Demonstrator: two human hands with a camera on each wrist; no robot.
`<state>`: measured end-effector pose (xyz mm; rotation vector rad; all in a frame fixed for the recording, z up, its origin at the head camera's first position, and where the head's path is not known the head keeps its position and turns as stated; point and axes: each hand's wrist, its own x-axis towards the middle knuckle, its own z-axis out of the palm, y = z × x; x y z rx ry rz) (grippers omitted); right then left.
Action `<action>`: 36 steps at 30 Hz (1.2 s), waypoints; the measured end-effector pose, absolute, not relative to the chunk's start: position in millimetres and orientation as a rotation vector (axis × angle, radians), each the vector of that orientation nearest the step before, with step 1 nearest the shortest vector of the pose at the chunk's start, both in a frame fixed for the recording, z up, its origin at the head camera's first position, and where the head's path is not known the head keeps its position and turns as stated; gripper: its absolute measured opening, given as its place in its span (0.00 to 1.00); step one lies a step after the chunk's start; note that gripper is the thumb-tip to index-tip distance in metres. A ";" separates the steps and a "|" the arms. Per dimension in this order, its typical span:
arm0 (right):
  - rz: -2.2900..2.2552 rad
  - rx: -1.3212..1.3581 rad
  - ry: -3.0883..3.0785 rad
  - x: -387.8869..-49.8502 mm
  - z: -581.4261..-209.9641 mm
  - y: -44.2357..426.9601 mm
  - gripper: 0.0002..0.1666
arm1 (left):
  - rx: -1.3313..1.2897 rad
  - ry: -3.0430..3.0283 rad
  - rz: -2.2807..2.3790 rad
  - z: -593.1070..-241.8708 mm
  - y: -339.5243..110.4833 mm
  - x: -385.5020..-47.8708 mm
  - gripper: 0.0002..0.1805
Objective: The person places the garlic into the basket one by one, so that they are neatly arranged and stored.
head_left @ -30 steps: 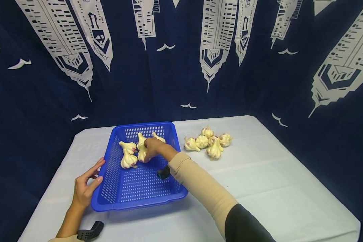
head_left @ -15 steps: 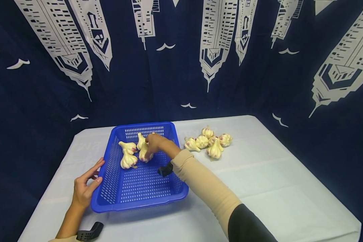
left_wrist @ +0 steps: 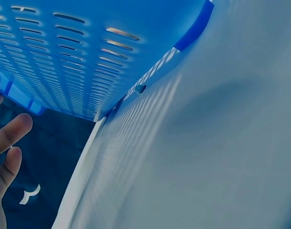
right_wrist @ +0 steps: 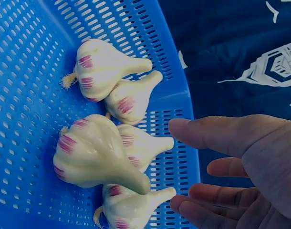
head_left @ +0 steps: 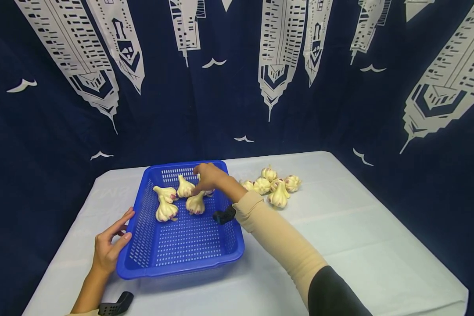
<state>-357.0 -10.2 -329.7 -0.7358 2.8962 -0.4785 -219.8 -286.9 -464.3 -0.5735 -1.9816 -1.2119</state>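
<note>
Hovering, right fingers spread beside garlic bulbs (in a blue basket)

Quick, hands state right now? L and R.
Left hand: open, fingers touching the blue basket at its left rim.
Right hand: open, holding nothing, over the garlic bulbs in the basket.

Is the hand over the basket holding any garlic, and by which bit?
The right hand holds nothing: its thumb and fingers are apart, no garlic bulb gripped between them.
</note>
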 end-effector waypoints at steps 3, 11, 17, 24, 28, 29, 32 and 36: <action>-0.515 -0.760 2.894 -355.4 -327.4 -4.4 0.43 | -0.582 -1.978 -1.218 -464.2 -286.9 -219.9 0.25; -0.609 -0.823 2.884 -352.0 -317.1 19.1 0.41 | -0.579 -1.974 -1.219 -465.2 -287.2 -220.8 0.25; -0.706 -0.821 2.892 -348.9 -310.3 44.4 0.38 | -0.575 -2.001 -1.221 -462.6 -286.5 -218.6 0.26; -0.747 -0.786 2.924 -347.3 -310.2 72.5 0.38 | -0.587 -1.987 -1.225 -460.3 -287.1 -216.5 0.26; -0.786 -0.753 2.933 -348.0 -314.2 88.7 0.39 | -0.606 -1.968 -1.230 -462.5 -287.2 -217.6 0.26; -0.793 -0.753 2.932 -348.8 -315.6 93.3 0.39 | -0.606 -1.975 -1.235 -462.7 -287.3 -217.6 0.26; -0.797 -0.759 2.939 -351.7 -319.3 106.9 0.38 | -0.593 -2.004 -1.240 -461.2 -287.1 -216.6 0.26; -0.811 -0.726 2.946 -354.8 -322.7 121.8 0.36 | -0.585 -1.993 -1.231 -460.3 -285.8 -217.2 0.26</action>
